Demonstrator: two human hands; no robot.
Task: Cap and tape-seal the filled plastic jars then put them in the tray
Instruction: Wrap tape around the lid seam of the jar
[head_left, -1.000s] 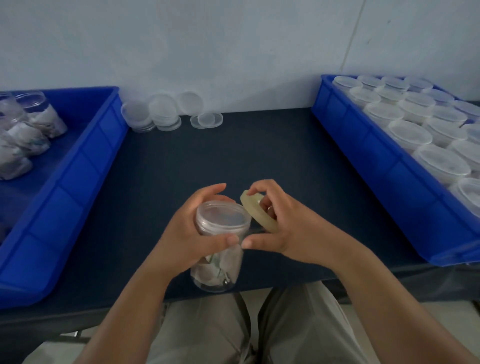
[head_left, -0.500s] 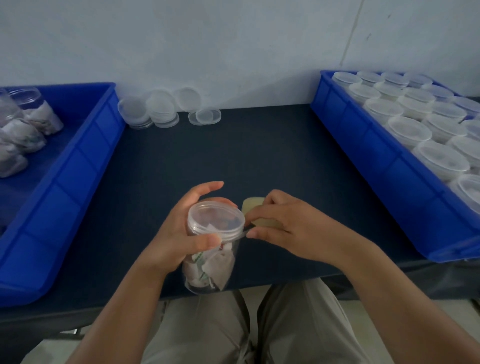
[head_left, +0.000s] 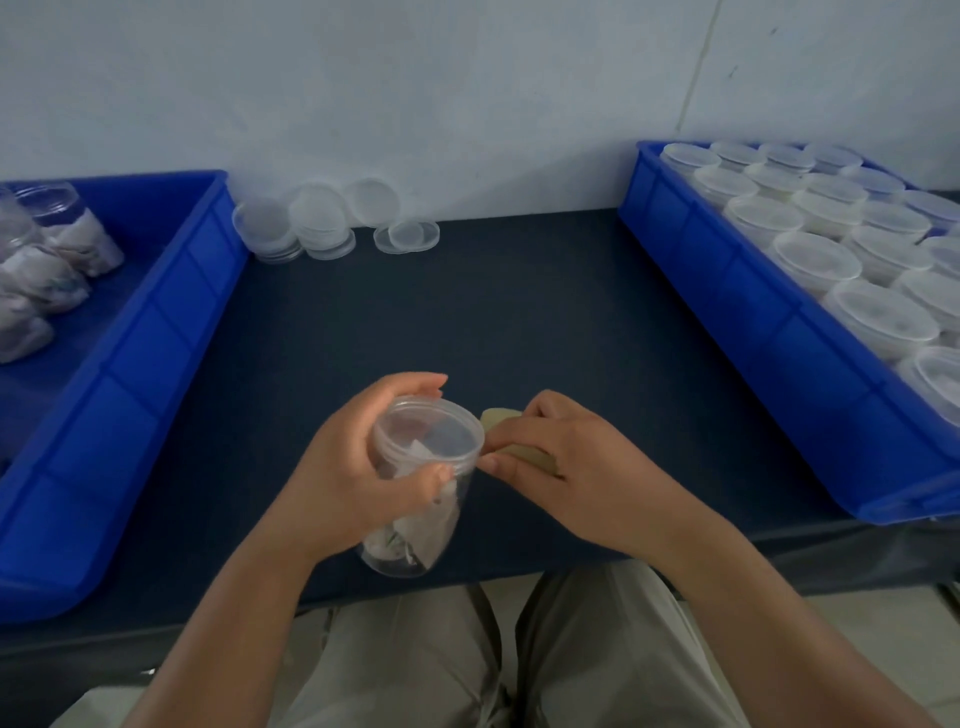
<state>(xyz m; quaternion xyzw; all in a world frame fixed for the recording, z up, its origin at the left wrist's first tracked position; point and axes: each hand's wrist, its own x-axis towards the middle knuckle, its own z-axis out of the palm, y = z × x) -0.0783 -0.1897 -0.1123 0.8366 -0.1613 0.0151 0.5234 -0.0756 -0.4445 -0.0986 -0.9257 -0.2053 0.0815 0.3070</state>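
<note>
Nearest the camera we see the person's lap in pale grey trousers (head_left: 415, 665), cut off by the lower frame edge. Just beyond, over the front edge of the table (head_left: 519, 312), the left hand (head_left: 353, 467) grips the jar (head_left: 426, 530), with thumb and fingers curled round its upper wall below the lid (head_left: 428, 434). The jar is a clear, smooth plastic cylinder, tilted with its top toward us, and it holds crumpled white packets. We cannot tell whether its base rests on the table.

The right hand (head_left: 571, 462) pinches a flat, yellowish tape roll (head_left: 496, 418) just beside the lid's rim. The fingers hide most of the roll, and we cannot make out any drawn strip.

The table surface is dark and matt. The left tray (head_left: 156, 332), blue plastic with ribbed walls, contains filled jars (head_left: 78, 234) lying on their sides, partly cut off by the frame. We cannot tell whether they are capped. The right tray (head_left: 753, 332), of the same type, contains upright capped jars (head_left: 810, 254) in rows, their tops translucent.

Farthest away, loose lids (head_left: 317, 218) are stacked against the white wall (head_left: 415, 93).
</note>
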